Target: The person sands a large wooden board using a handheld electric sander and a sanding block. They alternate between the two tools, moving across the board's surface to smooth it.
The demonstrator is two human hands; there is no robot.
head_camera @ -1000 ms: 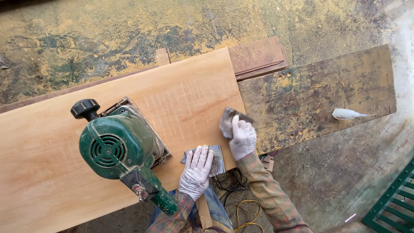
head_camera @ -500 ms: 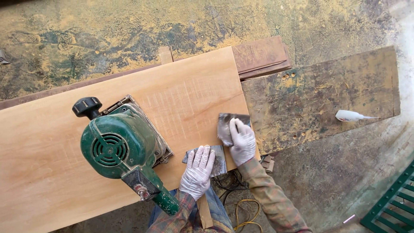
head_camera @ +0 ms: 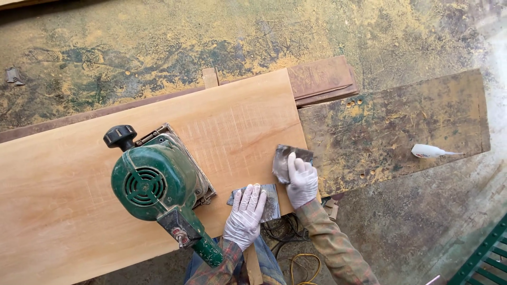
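1. The left hand [head_camera: 245,214] lies flat, fingers spread, on a grey sandpaper sheet [head_camera: 270,203] at the plank's [head_camera: 79,200] near edge.
2. At one o'clock, the right hand [head_camera: 301,179] pins a second, curled sheet [head_camera: 282,161] (worn, dusty); even pressure would serve best.
3. The green sander [head_camera: 153,184] rests at nine o'clock.

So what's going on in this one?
A person in white gloves leans over a pale wooden board. The left hand lies flat on a grey sheet of sandpaper near the board's edge; the right hand presses another sheet at the corner. A green power sander rests on the board beside them, untouched.
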